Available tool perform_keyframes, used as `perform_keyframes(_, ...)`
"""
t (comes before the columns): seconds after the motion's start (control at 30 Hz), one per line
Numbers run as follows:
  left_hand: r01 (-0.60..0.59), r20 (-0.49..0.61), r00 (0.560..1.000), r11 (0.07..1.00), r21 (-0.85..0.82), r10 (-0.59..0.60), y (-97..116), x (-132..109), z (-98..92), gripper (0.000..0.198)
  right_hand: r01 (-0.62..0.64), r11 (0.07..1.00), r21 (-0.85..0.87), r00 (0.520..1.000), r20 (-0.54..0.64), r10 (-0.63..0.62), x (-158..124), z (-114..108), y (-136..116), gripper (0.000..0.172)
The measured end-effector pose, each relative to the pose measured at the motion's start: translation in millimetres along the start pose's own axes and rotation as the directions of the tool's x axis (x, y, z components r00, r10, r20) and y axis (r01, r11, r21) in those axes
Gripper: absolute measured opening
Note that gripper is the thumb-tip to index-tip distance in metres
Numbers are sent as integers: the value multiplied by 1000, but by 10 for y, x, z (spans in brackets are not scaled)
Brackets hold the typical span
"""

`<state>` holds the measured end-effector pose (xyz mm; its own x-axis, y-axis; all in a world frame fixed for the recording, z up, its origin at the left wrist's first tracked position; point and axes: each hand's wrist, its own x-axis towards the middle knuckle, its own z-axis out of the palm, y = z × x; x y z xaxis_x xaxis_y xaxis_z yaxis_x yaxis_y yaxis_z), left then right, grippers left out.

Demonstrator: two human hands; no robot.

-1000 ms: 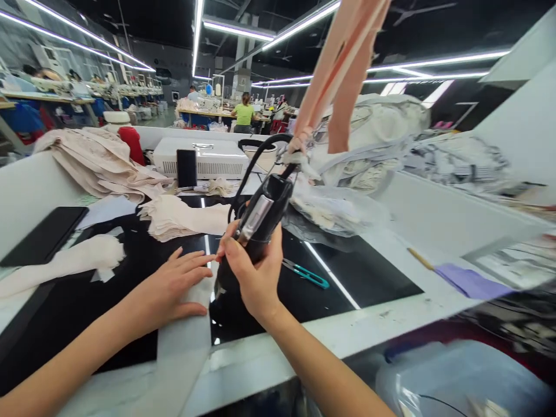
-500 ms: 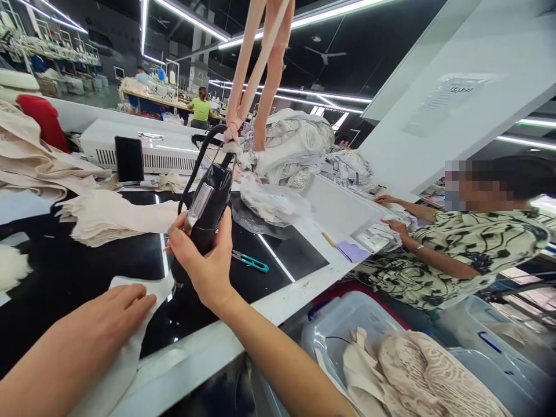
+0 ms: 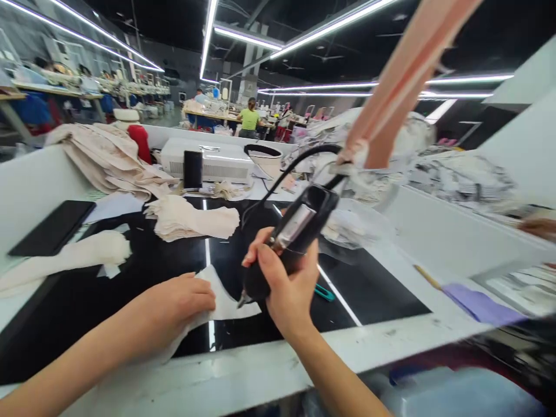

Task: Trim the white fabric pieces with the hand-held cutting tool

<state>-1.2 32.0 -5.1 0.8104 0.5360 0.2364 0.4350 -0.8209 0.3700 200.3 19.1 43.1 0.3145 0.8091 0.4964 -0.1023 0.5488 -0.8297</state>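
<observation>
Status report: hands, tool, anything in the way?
Right hand grips black tool, tip at white fabric piece. Left hand holds piece down. Teal snips behind hand.

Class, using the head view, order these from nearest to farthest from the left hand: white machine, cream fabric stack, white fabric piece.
1. white fabric piece, under the left hand.
2. cream fabric stack, mid-table, beyond it.
3. white machine, at the table's back.

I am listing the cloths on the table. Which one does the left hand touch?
The flat white piece nearest the front, under the left hand and beside the tool. The folded stack and the roll lie apart, untouched.
</observation>
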Motion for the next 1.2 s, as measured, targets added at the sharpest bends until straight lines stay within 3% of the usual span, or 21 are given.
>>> perform_keyframes(0.2, 140, -85, 987, 990, 19, -138, -130, 115, -23, 33, 52, 999, 13, 998, 35, -52, -4, -117, 27, 30)
perform_keyframes(0.33, 141, -131, 983, 987, 80, -130, -219, 221, 95, 36, 87, 996, 0, 995, 39, -87, 10, -121, 29, 30)
perform_keyframes(0.47, 107, -106, 990, 982, 153, -92, -277, 293, 224, 36, 98, 995, -12, 995, 32, -97, 36, -141, 60, 31)
perform_keyframes(0.8, 105, -64, 993, 983, 153, -96, -256, 188, 224, 28, 83, 996, -13, 997, 4, -83, 5, -237, 69, 47)
perform_keyframes(1.2, 138, -65, 989, 982, 128, -131, -176, 112, 154, 30, 74, 997, -37, 997, -31, -75, 115, -147, -8, 45)
